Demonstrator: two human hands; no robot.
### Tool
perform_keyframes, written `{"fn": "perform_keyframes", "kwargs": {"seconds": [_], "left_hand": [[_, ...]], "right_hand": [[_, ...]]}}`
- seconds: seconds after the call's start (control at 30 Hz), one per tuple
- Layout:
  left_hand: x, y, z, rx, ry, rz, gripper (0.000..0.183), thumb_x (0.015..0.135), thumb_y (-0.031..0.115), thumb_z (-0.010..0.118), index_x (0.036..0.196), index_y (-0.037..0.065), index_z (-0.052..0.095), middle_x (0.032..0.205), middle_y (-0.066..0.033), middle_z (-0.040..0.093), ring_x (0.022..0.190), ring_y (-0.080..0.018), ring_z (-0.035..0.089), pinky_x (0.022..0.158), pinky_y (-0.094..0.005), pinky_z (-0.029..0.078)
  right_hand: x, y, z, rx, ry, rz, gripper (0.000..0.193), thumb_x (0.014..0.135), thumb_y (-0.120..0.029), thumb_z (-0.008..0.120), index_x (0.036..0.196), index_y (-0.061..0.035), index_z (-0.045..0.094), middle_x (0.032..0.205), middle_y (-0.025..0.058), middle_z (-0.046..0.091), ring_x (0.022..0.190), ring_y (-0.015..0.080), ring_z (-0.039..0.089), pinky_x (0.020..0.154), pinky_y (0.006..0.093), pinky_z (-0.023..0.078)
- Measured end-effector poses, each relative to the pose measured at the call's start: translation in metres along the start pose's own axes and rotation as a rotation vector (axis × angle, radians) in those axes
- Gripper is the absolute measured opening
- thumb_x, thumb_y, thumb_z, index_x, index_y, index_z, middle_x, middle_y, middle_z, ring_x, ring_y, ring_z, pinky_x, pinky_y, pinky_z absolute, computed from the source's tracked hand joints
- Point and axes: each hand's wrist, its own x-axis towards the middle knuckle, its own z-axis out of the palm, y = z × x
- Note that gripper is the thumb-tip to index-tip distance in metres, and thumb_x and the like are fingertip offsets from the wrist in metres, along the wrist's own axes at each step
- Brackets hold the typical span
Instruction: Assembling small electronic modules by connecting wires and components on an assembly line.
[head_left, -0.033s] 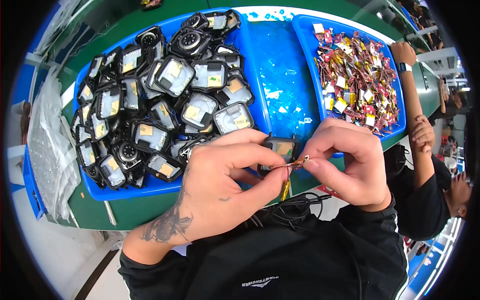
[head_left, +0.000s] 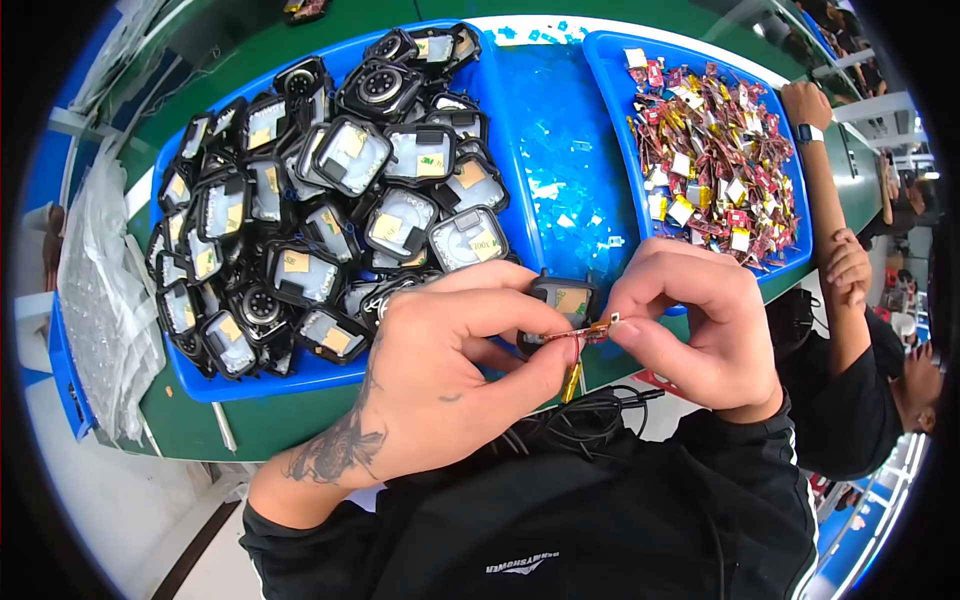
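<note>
Near the table's front edge, my left hand (head_left: 450,370) pinches a small red circuit board (head_left: 592,333) between thumb and index finger. My right hand (head_left: 695,325) has its thumb and index finger closed on the board's other end, where an orange strip and a white tip show. From the board hangs a thin yellow-wrapped piece (head_left: 572,382) on fine wires. Just behind my fingers lies a black-framed watch case (head_left: 568,298), partly hidden by my left hand.
A blue tray (head_left: 262,388) heaped with black watch cases (head_left: 350,155) stands at left. At right, another blue tray (head_left: 618,128) holds many small red boards (head_left: 715,160). Blue film pieces (head_left: 565,150) lie between them. Black cables (head_left: 590,420) hang at the front; a co-worker's arm (head_left: 822,190) rests at right.
</note>
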Motion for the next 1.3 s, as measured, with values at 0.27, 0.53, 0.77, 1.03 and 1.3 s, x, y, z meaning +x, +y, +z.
{"fn": "perform_keyframes", "kwargs": {"seconds": [0.27,0.53,0.77,1.03,1.3], "left_hand": [[0.000,0.005,0.001,-0.009,-0.003,-0.005,0.012,0.083,-0.011,0.065,0.094,-0.011,0.069,0.104,-0.0144,0.061,0.086,-0.0129,0.065,0.071,-0.0224,0.057],[0.000,-0.008,0.013,-0.185,0.081,0.180,0.043,0.089,-0.013,0.057,0.131,-0.002,0.056,0.118,-0.0087,0.055,0.095,-0.0089,0.060,0.083,-0.0224,0.053],[-0.003,-0.013,0.014,-0.244,0.129,0.231,0.044,0.088,-0.014,0.058,0.131,-0.002,0.056,0.118,-0.0091,0.058,0.095,-0.0079,0.060,0.081,-0.0219,0.052],[-0.001,-0.008,0.016,-0.312,0.201,0.271,0.046,0.089,-0.013,0.057,0.134,-0.001,0.053,0.108,-0.0101,0.064,0.090,-0.0080,0.062,0.079,-0.0214,0.052],[-0.005,-0.006,0.012,-0.351,0.202,0.277,0.046,0.091,-0.010,0.055,0.136,0.000,0.050,0.114,-0.0113,0.065,0.095,-0.0108,0.065,0.080,-0.0229,0.053]], "right_hand": [[-0.006,-0.010,0.018,0.252,0.170,0.068,0.019,0.082,0.002,0.071,0.099,0.0022,0.063,0.086,0.0056,0.064,0.073,0.0085,0.063,0.061,0.0210,0.052],[-0.007,0.003,0.055,0.220,0.567,-0.145,0.024,0.078,0.009,0.072,0.099,0.0042,0.060,0.082,0.0069,0.063,0.067,0.0079,0.062,0.057,0.0205,0.050],[-0.005,0.005,0.059,0.188,0.625,-0.221,0.024,0.077,0.009,0.072,0.098,0.0042,0.060,0.081,0.0070,0.063,0.064,0.0079,0.060,0.055,0.0205,0.049],[0.006,-0.001,0.056,0.222,0.520,-0.084,0.035,0.078,0.006,0.072,0.109,0.0003,0.057,0.092,0.0055,0.059,0.080,0.0088,0.061,0.061,0.0217,0.054],[0.014,-0.005,0.051,0.441,0.391,-0.004,0.040,0.079,0.007,0.069,0.115,0.0007,0.053,0.095,0.0053,0.060,0.083,0.0074,0.060,0.066,0.0195,0.054]]}}
